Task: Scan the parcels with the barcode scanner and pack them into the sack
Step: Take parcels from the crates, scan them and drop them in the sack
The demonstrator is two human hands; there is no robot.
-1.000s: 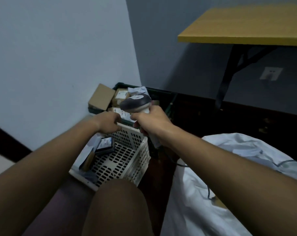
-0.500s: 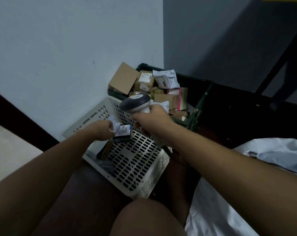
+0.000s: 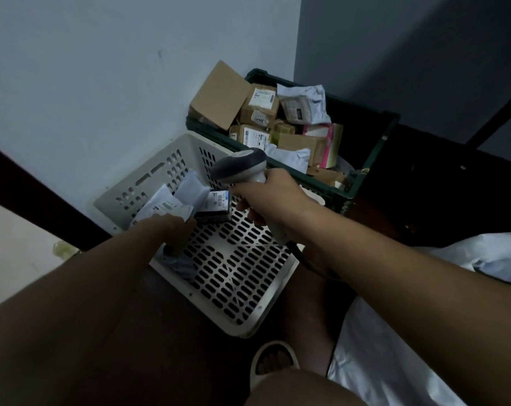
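Walls (image 3: 102, 68) in pale grey fill the upper view, meeting at a corner above a dark green crate (image 3: 374, 159). White sack (image 3: 394, 361) cloth lies crumpled at lower right, beside the person's knee. A cream perforated basket (image 3: 236, 273) sits on the floor against the crate's near side. Inside the crate are piled cardboard parcels (image 3: 260, 108), a grey plastic mailer (image 3: 304, 105) and a pink-and-white box (image 3: 330, 142); several carry white shipping labels, but their print is too blurred to read.

The right hand (image 3: 272, 197) has its fingers wrapped round the handle of the barcode scanner (image 3: 239, 167), whose grey head points down and left toward a small dark parcel (image 3: 216, 205). That parcel bears a white label with a barcode and a blue patch, the text illegible.

The left hand (image 3: 172, 227) reaches into the basket, its fingers curled down among the parcels there; what exactly they hold I cannot tell. Just above it lies a white mailer (image 3: 172, 200) with a label, also unreadable. A pale slipper (image 3: 273, 361) shows at the bottom.
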